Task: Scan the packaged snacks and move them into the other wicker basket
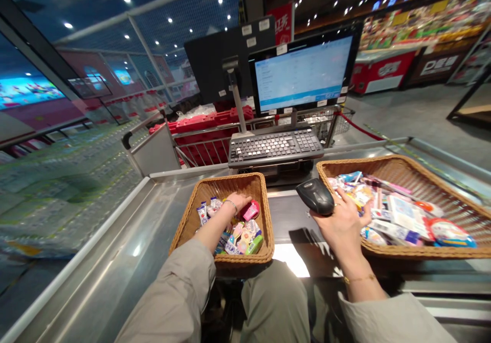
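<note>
My left hand [237, 201] reaches into the smaller wicker basket [184, 220], with its fingers closed at the edge of a pink package [251, 210]. Its thumb is mostly hidden. Around it lie small packets, among them white-and-blue tubes [202, 212] and a green packet [254, 245]. My right hand [341, 225] grips a black barcode scanner [315, 196], whose head points to the left. That hand is beside the near left corner of the larger wicker basket [414, 251], which holds several packaged goods, including a white box [402, 211] and a red-and-blue pack [450, 233].
Beyond the baskets stand a black keyboard [276, 146] and a lit monitor [305, 72], with a second dark screen [230, 59] turned away. The metal counter [153, 251] has a raised rim. Behind it are a shopping cart [203, 149] and, at left, stacked bottle packs [65, 195].
</note>
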Available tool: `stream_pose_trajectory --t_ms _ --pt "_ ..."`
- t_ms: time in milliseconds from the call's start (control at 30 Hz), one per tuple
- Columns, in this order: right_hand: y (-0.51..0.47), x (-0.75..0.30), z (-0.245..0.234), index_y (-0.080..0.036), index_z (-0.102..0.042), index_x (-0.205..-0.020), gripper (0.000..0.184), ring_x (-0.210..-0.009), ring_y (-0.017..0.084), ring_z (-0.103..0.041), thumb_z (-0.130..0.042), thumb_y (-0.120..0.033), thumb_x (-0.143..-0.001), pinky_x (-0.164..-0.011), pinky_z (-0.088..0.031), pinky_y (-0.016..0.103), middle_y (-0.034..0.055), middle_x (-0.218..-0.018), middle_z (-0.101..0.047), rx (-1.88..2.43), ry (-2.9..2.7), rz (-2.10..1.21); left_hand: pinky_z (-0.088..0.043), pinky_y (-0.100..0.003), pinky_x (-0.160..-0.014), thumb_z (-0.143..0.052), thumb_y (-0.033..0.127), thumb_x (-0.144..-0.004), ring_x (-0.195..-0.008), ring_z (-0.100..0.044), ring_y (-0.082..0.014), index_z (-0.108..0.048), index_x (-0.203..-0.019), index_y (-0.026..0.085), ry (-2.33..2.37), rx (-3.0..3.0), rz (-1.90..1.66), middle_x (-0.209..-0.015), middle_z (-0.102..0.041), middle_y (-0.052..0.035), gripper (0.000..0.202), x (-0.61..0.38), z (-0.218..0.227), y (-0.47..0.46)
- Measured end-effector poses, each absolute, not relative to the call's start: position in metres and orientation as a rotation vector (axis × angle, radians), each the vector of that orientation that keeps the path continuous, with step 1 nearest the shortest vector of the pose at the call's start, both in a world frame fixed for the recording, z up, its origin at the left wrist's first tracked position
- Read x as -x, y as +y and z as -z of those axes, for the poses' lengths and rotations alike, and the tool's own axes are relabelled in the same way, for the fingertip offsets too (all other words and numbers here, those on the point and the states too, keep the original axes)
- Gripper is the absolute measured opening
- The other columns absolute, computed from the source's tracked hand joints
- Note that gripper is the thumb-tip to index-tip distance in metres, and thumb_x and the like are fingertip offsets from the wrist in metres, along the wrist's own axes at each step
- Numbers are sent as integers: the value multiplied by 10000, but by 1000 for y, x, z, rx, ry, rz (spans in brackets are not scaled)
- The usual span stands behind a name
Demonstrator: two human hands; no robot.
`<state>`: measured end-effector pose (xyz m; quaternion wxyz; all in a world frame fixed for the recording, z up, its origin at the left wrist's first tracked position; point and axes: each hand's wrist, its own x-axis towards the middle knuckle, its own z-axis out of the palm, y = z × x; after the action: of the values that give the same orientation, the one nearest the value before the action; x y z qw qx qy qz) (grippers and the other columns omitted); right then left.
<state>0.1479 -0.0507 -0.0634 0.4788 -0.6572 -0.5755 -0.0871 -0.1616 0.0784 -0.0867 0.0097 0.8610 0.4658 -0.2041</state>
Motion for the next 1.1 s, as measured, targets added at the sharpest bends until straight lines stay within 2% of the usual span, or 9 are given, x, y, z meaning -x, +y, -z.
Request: stream_pose_trajectory --t_ms 133,200,267,400,533,733,1000,1100 --pt "-50 -148 64 -236 -736 -943 290 -1234 349 -603 -581 -444 -813 -1157 -133 698 86 -1118 -773 1610 -1396 211 -315 -482 -1197 -873 145 -632 -1190 -649 -254 -613 -1204 237 1388 -2772 655 -1225 -687 -87 635 163 81 79" --pt "-51 -147 63 -238 -736 -943 280 -1228 341 -602 -583 -432 -812 -1168 -125 690 90 -1118 -769 1614 -1395 207 -206 -542 -1243 -892 208 -623 -1170 -656 -267 -627 -1201 214 1375 -2819 654 -1210 -681 -88 636 164 78 78" --pt "-52 -146 61 -238 -734 -942 273 -1227 333 -599 -584 -423 -810 -1179 -122 675 91 -1099 -771 1623 -1402 197 -151 -566 -1256 -886 289 -650 -1121 -674 -266 -637 -1217 198 1371 -2898 614 -1166 -685 -85 626 166 75 75" --pt "-53 -143 60 -232 -724 -900 272 -1239 338 -595 -567 -435 -810 -1173 -126 663 97 -1076 -776 1616 -1410 173 -245 -521 -1239 -845 381 -735 -1082 -690 -253 -605 -1324 186 1388 -3071 420 -1120 -699 -93 666 171 68 64" --pt "-52 -142 62 -228 -712 -867 283 -1248 354 -588 -555 -456 -809 -1154 -126 673 99 -1069 -779 1592 -1409 157 -322 -493 -1218 -809 379 -802 -1125 -681 -266 -558 -1401 129 1510 -3134 160 -1163 -708 -146 696 172 61 46" --pt "-55 -139 60 -232 -723 -925 274 -1284 367 -572 -555 -417 -813 -1148 -127 700 93 -1119 -771 1560 -1435 153 -439 -429 -1161 -798 347 -838 -1275 -614 -309 -514 -1447 51 1813 -3114 -247 -1308 -658 -228 734 173 45 22" --pt "-60 -136 57 -217 -728 -1001 295 -1322 349 -550 -584 -386 -805 -1161 -235 625 103 -1157 -764 1540 -1463 176 -459 -390 -1161 -768 388 -879 -1276 -625 -307 -546 -1442 50 1941 -3120 -465 -1358 -657 -220 693 158 16 12" --pt "-62 -135 53 -216 -730 -979 270 -1322 351 -549 -582 -372 -815 -1165 -210 634 105 -1140 -767 1536 -1462 190 -450 -385 -1173 -739 420 -900 -1287 -625 -299 -569 -1430 66 1895 -3160 -511 -1376 -655 -205 659 143 10 12"
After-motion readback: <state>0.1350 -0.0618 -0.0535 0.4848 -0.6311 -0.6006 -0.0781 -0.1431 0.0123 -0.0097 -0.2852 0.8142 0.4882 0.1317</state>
